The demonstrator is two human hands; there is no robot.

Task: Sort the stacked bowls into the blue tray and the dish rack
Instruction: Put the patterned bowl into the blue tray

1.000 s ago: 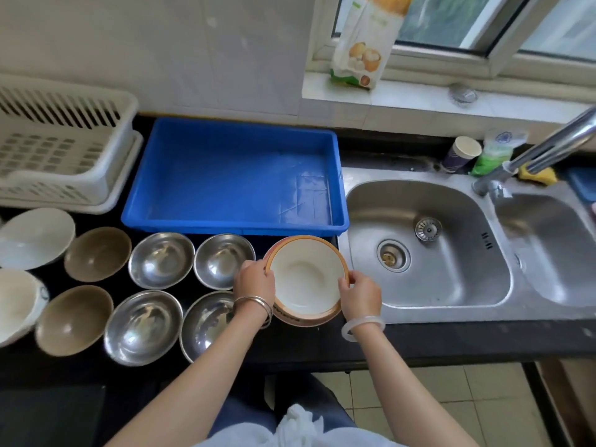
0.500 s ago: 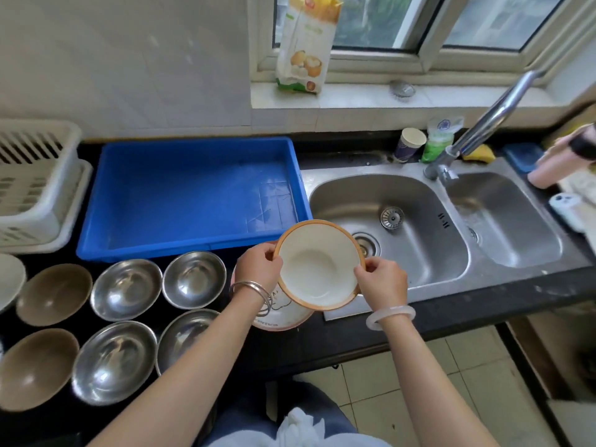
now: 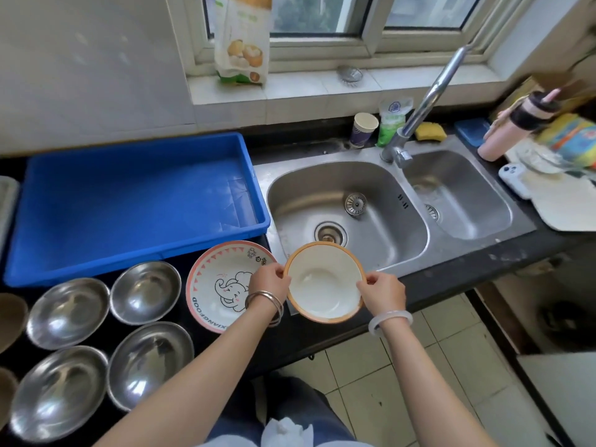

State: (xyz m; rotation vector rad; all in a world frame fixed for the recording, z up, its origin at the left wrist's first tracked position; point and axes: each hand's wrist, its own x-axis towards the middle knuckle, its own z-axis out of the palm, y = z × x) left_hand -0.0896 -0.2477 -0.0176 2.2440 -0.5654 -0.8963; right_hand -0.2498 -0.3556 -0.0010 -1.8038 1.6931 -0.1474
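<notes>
Wall: white tiles (image 3: 96, 75), far beyond the fingers (image 3: 371, 280) and to their left, rising behind the counter.
Window: white-framed panes (image 3: 316, 14), well beyond the fingers; blurred green outside.
Sill: pale tiled ledge (image 3: 322, 88) under the window.
Counter: black top (image 3: 451, 279); its front edge runs just beneath the fingers and off to their right.
Sink: double steel basin (image 3: 387, 188) set in the counter, the larger half just beyond the fingers, the smaller farther right.
Tap: steel spout (image 3: 429, 95) slanting up between the halves, beyond and right of the fingers.
Floor: pale square tiles (image 3: 435, 366), below the fingers, to their right.
Light: daylight from the window; soft sheen on the steel.
</notes>
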